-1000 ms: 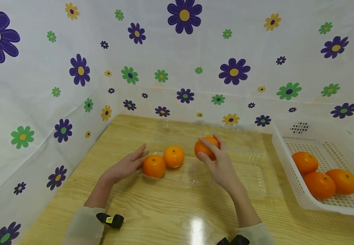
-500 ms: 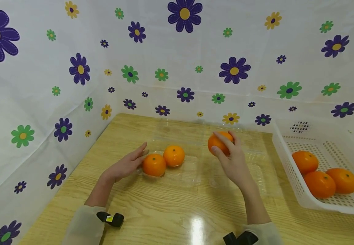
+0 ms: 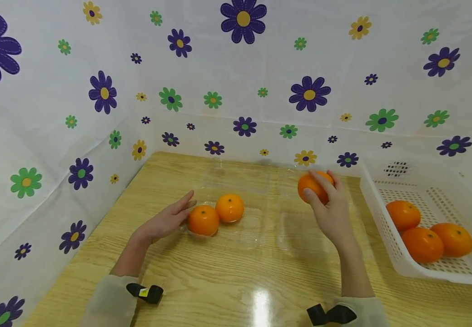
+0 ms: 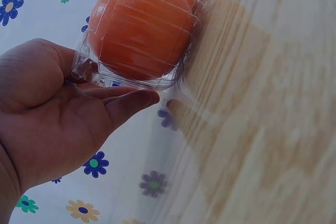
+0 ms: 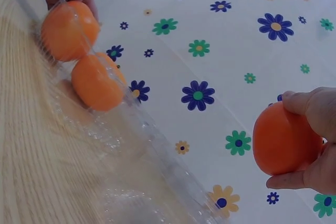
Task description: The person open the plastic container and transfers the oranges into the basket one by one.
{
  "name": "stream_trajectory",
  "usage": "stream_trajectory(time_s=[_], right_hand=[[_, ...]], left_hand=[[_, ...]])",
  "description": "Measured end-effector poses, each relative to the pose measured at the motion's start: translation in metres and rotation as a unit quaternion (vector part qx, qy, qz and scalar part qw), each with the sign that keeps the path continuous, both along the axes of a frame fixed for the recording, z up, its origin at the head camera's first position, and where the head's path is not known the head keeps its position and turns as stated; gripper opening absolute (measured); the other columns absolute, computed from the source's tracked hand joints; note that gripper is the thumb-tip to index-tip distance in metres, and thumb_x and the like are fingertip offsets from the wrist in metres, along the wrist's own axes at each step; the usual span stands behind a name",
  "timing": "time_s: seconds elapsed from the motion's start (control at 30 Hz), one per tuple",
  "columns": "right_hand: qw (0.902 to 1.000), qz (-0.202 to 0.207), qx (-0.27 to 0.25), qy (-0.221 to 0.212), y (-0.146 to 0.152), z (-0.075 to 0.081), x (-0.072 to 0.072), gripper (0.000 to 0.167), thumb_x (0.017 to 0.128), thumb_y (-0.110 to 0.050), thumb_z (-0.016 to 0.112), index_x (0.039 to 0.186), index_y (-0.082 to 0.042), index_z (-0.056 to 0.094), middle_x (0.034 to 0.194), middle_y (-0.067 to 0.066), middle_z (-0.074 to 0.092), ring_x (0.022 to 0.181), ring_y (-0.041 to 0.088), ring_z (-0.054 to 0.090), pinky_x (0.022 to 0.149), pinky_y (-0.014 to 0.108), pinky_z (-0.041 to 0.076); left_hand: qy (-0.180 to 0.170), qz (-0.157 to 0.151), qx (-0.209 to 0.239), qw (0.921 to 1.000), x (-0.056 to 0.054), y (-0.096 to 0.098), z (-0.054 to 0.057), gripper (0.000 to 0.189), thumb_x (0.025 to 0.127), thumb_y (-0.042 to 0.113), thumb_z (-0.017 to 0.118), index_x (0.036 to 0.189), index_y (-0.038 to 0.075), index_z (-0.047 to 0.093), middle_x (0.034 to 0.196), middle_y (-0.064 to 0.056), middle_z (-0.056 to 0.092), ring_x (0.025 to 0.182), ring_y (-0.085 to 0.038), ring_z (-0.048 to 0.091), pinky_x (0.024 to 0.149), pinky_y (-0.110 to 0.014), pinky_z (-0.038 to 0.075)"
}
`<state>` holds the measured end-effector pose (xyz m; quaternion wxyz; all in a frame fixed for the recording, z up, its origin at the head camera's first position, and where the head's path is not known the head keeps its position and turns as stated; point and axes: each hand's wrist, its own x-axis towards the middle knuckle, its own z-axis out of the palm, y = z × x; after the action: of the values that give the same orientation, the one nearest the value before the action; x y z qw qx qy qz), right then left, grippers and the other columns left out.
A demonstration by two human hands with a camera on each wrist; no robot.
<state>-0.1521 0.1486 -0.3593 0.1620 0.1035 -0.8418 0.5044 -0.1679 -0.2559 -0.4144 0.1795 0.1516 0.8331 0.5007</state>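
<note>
The right hand pinches one orange between thumb and fingers, in the air near the right clear box. The left hand, fingers rather straight, touches the left clear box, beside two other oranges.

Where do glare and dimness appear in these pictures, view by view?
Head view: white glare on the near part of the wooden table; left wrist view: left hand dim, streaky highlights on the clear plastic container; right wrist view: small glints on clear plastic packaging.
</note>
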Motion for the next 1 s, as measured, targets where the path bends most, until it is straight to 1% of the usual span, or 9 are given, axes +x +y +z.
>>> stream_trajectory(time_s=[0.27,0.37,0.47,0.57,0.67,0.83,0.9,1.0], right_hand=[[0.9991,-0.03,-0.019,0.021,0.013,0.006,0.003,0.04,0.098,-0.012,0.062,0.138,-0.005,0.058,0.155,0.027,0.022,0.136,0.049,0.034,0.104,0.065,0.037],[0.9984,-0.042,-0.027,0.026,0.018,0.007,0.004,0.041,0.098,-0.012,0.062,0.138,-0.004,0.058,0.155,0.026,0.023,0.136,0.047,0.034,0.105,0.064,0.038],[0.9977,-0.057,-0.021,0.029,0.023,0.011,0.006,0.042,0.098,-0.014,0.063,0.139,-0.006,0.058,0.155,0.025,0.023,0.136,0.046,0.035,0.105,0.064,0.038],[0.9973,-0.07,-0.003,0.02,0.027,0.015,0.011,0.043,0.099,-0.019,0.062,0.142,-0.012,0.057,0.158,0.022,0.022,0.136,0.047,0.035,0.104,0.064,0.038],[0.9974,-0.07,0.013,0.01,0.031,0.018,0.015,0.044,0.1,-0.021,0.06,0.143,-0.014,0.055,0.159,0.021,0.019,0.135,0.049,0.035,0.103,0.065,0.039],[0.9955,-0.074,0.052,0.026,0.045,0.021,0.016,0.043,0.1,-0.018,0.061,0.142,-0.011,0.055,0.157,0.023,0.022,0.134,0.048,0.038,0.102,0.063,0.041],[0.9944,-0.078,0.064,0.031,0.054,0.022,0.016,0.043,0.1,-0.016,0.061,0.142,-0.009,0.055,0.157,0.024,0.022,0.136,0.048,0.035,0.103,0.065,0.039],[0.9937,-0.078,0.077,0.022,0.07,0.024,0.017,0.044,0.1,-0.017,0.059,0.144,-0.009,0.053,0.158,0.025,0.018,0.138,0.052,0.029,0.103,0.069,0.036]], left_hand=[[0.006,-0.001,-0.003,1.0,0.0,-0.002,-0.001,0.058,0.109,0.01,0.029,0.16,0.006,0.002,0.16,-0.027,0.02,0.146,-0.043,0.023,0.111,-0.057,0.032],[0.006,-0.002,-0.002,1.0,0.0,-0.003,-0.001,0.058,0.109,0.01,0.029,0.16,0.006,0.002,0.16,-0.027,0.02,0.146,-0.044,0.024,0.111,-0.057,0.032],[0.005,0.004,-0.002,1.0,0.001,-0.003,-0.001,0.058,0.109,0.011,0.029,0.16,0.006,0.003,0.16,-0.027,0.02,0.146,-0.043,0.023,0.112,-0.058,0.029],[0.006,0.004,0.001,1.0,0.002,-0.003,-0.001,0.057,0.109,0.012,0.03,0.16,0.006,0.003,0.16,-0.027,0.02,0.147,-0.043,0.022,0.113,-0.058,0.027],[0.004,0.004,0.004,1.0,0.003,-0.003,-0.002,0.057,0.109,0.011,0.03,0.16,0.005,0.003,0.16,-0.027,0.02,0.147,-0.043,0.021,0.113,-0.058,0.026],[0.012,0.007,-0.007,0.9999,0.003,-0.002,-0.001,0.058,0.109,0.013,0.031,0.16,0.006,0.004,0.16,-0.027,0.022,0.146,-0.043,0.024,0.113,-0.058,0.027],[0.014,0.005,-0.007,0.9999,0.002,-0.001,0.0,0.057,0.109,0.012,0.031,0.16,0.006,0.005,0.159,-0.028,0.022,0.146,-0.043,0.024,0.113,-0.058,0.028],[0.008,0.003,-0.001,1.0,0.001,0.0,0.001,0.057,0.109,0.011,0.029,0.16,0.006,0.004,0.159,-0.028,0.021,0.146,-0.043,0.023,0.112,-0.058,0.028]])
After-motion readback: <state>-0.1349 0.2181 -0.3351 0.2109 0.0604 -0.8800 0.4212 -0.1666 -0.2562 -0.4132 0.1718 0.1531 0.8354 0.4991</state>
